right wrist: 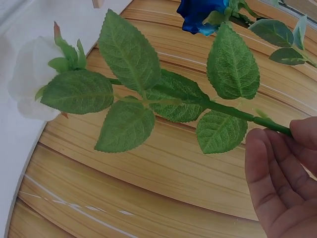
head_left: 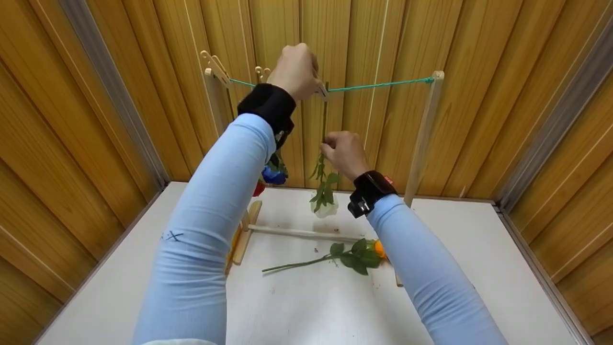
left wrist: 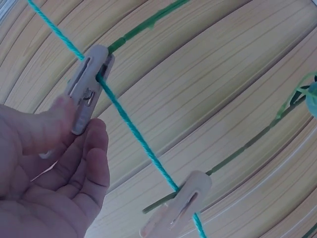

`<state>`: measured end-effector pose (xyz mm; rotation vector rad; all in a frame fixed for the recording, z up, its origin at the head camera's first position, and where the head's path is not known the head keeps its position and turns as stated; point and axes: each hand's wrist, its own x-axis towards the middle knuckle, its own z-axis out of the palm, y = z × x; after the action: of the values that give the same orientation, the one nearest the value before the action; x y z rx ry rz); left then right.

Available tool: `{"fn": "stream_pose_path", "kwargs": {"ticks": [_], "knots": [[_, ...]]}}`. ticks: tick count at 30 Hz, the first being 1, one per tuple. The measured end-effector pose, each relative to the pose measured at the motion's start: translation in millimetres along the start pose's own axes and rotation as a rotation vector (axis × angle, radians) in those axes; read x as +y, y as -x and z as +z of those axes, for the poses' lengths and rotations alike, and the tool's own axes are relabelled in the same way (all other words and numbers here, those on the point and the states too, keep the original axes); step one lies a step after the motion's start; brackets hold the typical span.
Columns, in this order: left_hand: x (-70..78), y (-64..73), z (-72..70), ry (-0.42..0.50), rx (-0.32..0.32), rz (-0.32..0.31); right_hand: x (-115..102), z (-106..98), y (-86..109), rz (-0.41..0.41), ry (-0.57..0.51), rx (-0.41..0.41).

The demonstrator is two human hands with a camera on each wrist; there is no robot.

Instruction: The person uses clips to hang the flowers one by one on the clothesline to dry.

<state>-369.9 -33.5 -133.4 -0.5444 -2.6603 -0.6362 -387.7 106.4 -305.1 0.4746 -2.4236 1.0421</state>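
Note:
My left hand [head_left: 294,72] pinches a wooden clothespin [left wrist: 89,89] at the teal string [head_left: 383,85]. The clothespin's tip straddles the string and meets the top of a green stem. That stem belongs to a white rose [right wrist: 34,79], hanging head down above the white table. Lower on the same stem, my right hand [head_left: 346,152] pinches it between thumb and fingers, above the leaves [right wrist: 129,49]. A second clothespin [left wrist: 176,206] clips another stem to the string. A blue rose [head_left: 275,175] and a red rose [head_left: 259,189], partly hidden by my left arm, hang farther left.
The string runs between a right wooden post [head_left: 424,139] and a left post [head_left: 215,103], with more clothespins [head_left: 216,67] there. An orange rose [head_left: 380,249] lies on the table [head_left: 306,306], before the rack's low crossbar [head_left: 306,233]. Wood-patterned walls [head_left: 479,120] enclose the table.

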Motion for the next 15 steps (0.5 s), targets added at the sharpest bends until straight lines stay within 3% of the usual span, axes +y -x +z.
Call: {"fn": "stream_pose_path", "kwargs": {"ticks": [9,15], "knots": [[-3.7,13.6,0.6,0.024,-0.044,0.07,3,-3,0.9,0.032,-0.031,-0.076],[-8.8,24.8,-2.3,0.022,-0.038,0.099,7,-10,4.8,0.014,-0.059,-0.082]]}}
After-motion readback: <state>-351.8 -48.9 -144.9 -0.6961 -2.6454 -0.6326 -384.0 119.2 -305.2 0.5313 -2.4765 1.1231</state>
